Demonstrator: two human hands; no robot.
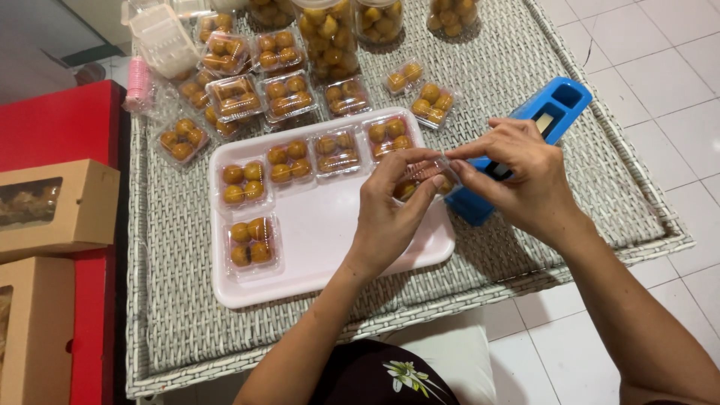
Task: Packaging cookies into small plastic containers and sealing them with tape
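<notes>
Both my hands hold a small clear plastic box of round golden cookies [424,182] just above the right end of a white tray [322,225]. My left hand [390,214] grips its near side with thumb and fingers. My right hand [525,176] pinches its right edge. Several filled clear boxes [289,160] sit in a row along the tray's far side, and one more box [251,241] lies at its near left. A blue tape dispenser [536,124] lies right behind my right hand.
A woven grey table [180,300] carries more filled boxes [236,96], tall clear jars of cookies [328,37] at the far edge and a stack of empty lids [161,37]. Brown cardboard boxes [52,206] rest on a red surface at left. White floor tiles lie right.
</notes>
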